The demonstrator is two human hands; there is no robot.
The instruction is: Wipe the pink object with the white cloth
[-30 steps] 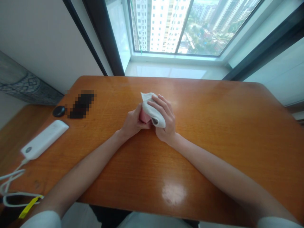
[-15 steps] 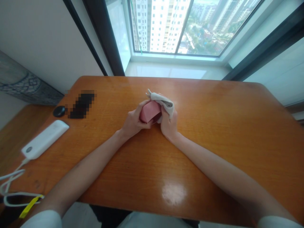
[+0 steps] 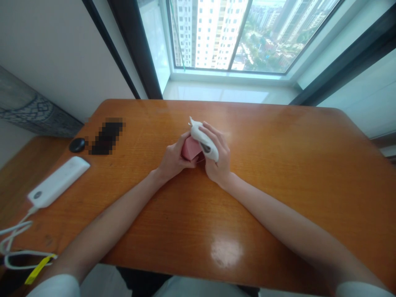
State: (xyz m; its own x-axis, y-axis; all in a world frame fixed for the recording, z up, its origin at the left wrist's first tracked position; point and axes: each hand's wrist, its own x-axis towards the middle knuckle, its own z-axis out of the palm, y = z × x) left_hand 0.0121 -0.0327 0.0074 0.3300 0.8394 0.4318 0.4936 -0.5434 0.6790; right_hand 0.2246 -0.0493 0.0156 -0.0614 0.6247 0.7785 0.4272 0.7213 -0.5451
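Note:
A small pink box-like object point(image 3: 190, 149) with flat, angled faces is held up over the middle of the wooden table. My left hand point(image 3: 173, 156) is closed round its left side, thumb on top and fingers beneath. On its right, a whitish cloth point(image 3: 206, 142) lies folded over the pink surface and covers that part. My right hand point(image 3: 220, 154) grips the cloth, fingers bent over its upper side and thumb below, pressing it to the pink object. What the pink object is exactly cannot be made out.
On the table point(image 3: 293, 177), at the left, are a white power strip point(image 3: 58, 181) with a white cable point(image 3: 18, 231), a round black object point(image 3: 77, 145) and a blurred-out dark item point(image 3: 107, 137). A yellow tag point(image 3: 40, 269) hangs by the cable. A window point(image 3: 229, 37) lies beyond.
My right hand has shifted slightly left, and its fingers now lie over the cloth. The cloth has slid left across the pink object and covers more of it. My left hand stays nearly still.

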